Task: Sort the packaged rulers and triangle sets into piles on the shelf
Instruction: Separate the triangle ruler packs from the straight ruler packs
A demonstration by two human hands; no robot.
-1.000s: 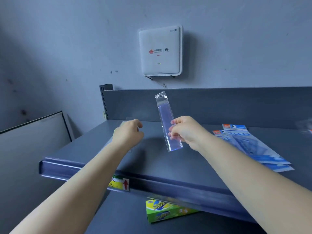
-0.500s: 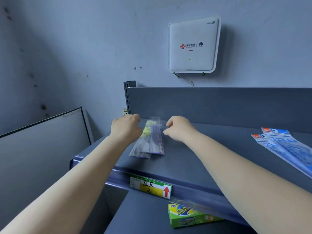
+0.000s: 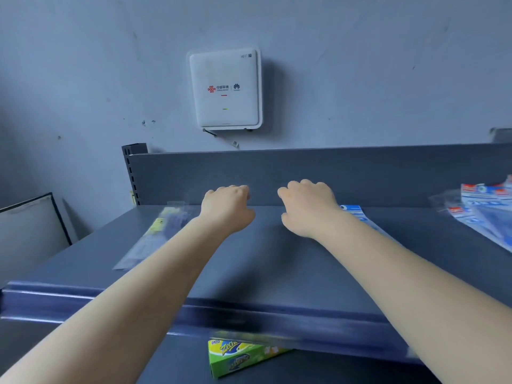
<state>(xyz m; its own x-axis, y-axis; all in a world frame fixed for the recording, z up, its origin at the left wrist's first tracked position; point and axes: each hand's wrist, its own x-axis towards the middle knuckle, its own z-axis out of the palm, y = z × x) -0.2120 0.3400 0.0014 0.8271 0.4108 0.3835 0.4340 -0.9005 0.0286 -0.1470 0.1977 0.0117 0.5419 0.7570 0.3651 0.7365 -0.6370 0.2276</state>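
Both hands' fingers (image 3: pixel 238 189) curl loosely, empty, ruler pile (image 3: pixel 155 234) left, triangle packets (image 3: pixel 484 214) right.

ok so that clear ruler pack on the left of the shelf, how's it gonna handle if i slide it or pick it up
The clear ruler pack lies flat and thin on the shelf, so it probably slides easily and won't roll. Its glossy sleeve looks slippery, and its edge may be hard to pinch. It's likely light, and stiff only along the ruler inside.

A white WiFi router (image 3: pixel 225 88) with red and dark logos hangs on the grey wall (image 3: pixel 83 65). A green and yellow box (image 3: pixel 238 357) lies below, on a lower level. A dark-framed panel (image 3: pixel 30 225) leans at left
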